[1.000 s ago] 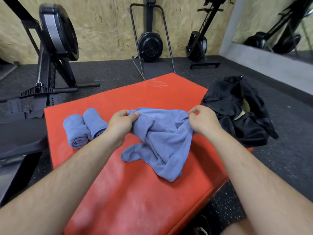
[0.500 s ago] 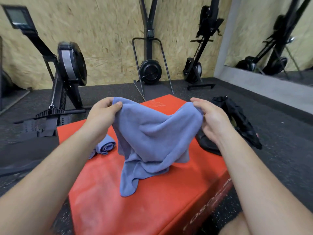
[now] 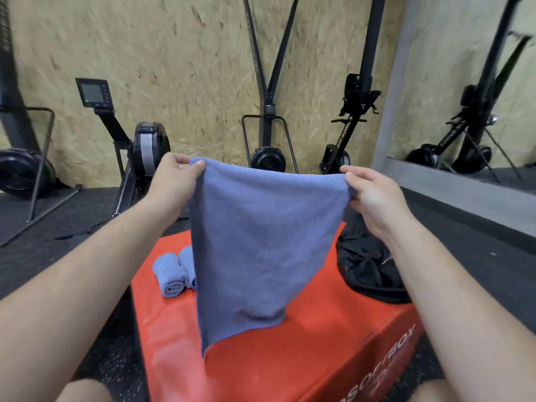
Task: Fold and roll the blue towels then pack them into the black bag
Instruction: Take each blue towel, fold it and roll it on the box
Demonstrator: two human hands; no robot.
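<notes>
One blue towel (image 3: pixel 261 242) was held up in the air above the red box (image 3: pixel 304 352), in front of the person. Its top edge was gripped at both corners. The left corner was pinched btwn thumb and fingers of the left hand (image 3: pixel 174 181), and the right corner likewise by the right hand (image 3: pixel 374 195). It was prob. held this way so the cloth would hang flat and creases would drop out before a fold was made. That is a judgement only.

The top edge was stretched approx. level, left to right. The long axis was hung near vertical, w/ the top end at the hands and the lower end narrowed and pointed down at the box. The lower-left corner was hung lowest, and a small bunch was seen near the bottom edge. Whether the bottom was touching the box could not be told.

Two rolled towels (image 3: pixel 171 278) were laid side by side, touching, on the box's left part and partly hidden behind the hanging cloth. They were prob. parked there, clear of the folding area, until packing. The black bag (image 3: pixel 368 271) was slumped at the box's right edge, below the right hand, w/ no towel seen in it. Rowing machines (image 3: pixel 145 146) were stood by a chipboard wall (image 3: pixel 174 53) further back.
</notes>
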